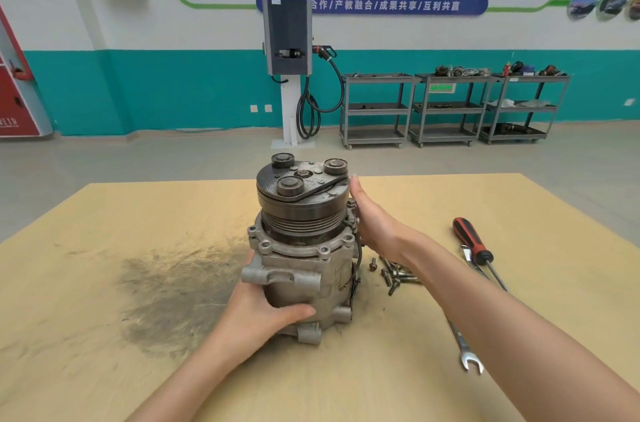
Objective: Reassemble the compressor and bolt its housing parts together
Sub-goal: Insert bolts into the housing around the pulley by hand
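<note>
A grey metal compressor (304, 269) stands upright in the middle of the wooden table (104, 283), its dark clutch pulley (301, 193) on top. My left hand (263, 311) grips the lower housing from the near left, thumb across the front. My right hand (370, 217) rests flat against the right side of the pulley and upper flange, fingers straight. Several loose bolts (391, 274) lie on the table just right of the compressor, partly behind my right forearm.
A red-handled screwdriver (472, 241) and an open-end wrench (465, 352) lie to the right of my right arm. A dark greasy smear (173, 290) marks the table on the left. Grey shelf carts (446, 110) and a charging post (289, 75) stand by the far wall.
</note>
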`<state>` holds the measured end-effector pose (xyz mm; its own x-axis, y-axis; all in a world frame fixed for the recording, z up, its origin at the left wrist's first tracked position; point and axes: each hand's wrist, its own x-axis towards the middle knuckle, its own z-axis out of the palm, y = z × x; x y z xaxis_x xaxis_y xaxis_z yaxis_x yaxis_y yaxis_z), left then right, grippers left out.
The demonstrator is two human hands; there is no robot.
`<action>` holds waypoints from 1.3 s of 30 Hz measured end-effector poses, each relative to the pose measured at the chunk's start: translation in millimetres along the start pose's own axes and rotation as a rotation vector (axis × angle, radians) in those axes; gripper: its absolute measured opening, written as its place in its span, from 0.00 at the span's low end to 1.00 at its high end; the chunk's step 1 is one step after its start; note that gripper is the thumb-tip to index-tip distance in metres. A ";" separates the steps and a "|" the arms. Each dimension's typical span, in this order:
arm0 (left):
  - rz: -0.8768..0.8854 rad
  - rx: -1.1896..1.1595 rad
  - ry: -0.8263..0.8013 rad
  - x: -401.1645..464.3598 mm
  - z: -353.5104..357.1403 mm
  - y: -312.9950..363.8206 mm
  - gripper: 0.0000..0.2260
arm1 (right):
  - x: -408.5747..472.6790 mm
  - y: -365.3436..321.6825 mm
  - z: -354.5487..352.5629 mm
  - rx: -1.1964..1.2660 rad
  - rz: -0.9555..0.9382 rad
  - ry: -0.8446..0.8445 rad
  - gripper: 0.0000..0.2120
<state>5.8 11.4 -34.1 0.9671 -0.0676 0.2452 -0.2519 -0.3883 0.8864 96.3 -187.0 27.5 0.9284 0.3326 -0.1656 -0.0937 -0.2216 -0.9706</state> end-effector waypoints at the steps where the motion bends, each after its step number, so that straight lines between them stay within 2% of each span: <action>1: 0.003 -0.003 -0.026 2.8 -0.9 -2.9 0.33 | 0.2 -2.6 -0.1 0.004 0.005 -0.008 0.42; 5: 0.042 -0.005 0.041 7.5 5.1 -12.8 0.32 | 2.1 -7.0 0.8 0.020 0.021 -0.011 0.38; 11: 0.061 -0.016 0.114 3.9 15.5 -12.8 0.35 | 17.3 -2.0 1.3 0.130 0.065 -0.081 0.44; 15: 0.103 0.000 0.212 0.0 23.1 -10.0 0.36 | 28.7 -0.2 2.6 0.128 0.016 -0.066 0.41; 21: 0.123 0.004 0.162 -2.9 17.1 -7.8 0.32 | 17.0 1.1 -14.1 0.041 0.013 0.007 0.46; 23: 0.117 -0.014 0.103 -3.0 10.3 -11.0 0.33 | 3.0 4.3 -29.1 -0.007 -0.024 0.128 0.39; 26: 0.117 -0.013 0.047 -3.1 1.3 -16.2 0.37 | -21.4 19.2 -52.5 -0.306 -0.057 0.344 0.20; 29: 0.140 -0.010 0.029 -2.9 -0.5 -15.7 0.38 | -44.2 39.5 -64.3 -0.669 -0.050 0.379 0.09; 33: 0.147 -0.029 0.027 -1.8 2.7 -14.2 0.38 | -63.2 60.7 -61.7 -0.959 -0.151 0.214 0.04; 39: 0.150 -0.054 0.074 -4.7 9.7 -13.9 0.35 | -66.6 80.0 -55.0 -1.405 -0.397 0.137 0.08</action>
<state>5.2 8.2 -51.4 0.9138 -0.0523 0.4029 -0.3967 -0.3286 0.8571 46.8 -277.4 -29.6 0.8426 0.5137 0.1615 0.5160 -0.8560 0.0308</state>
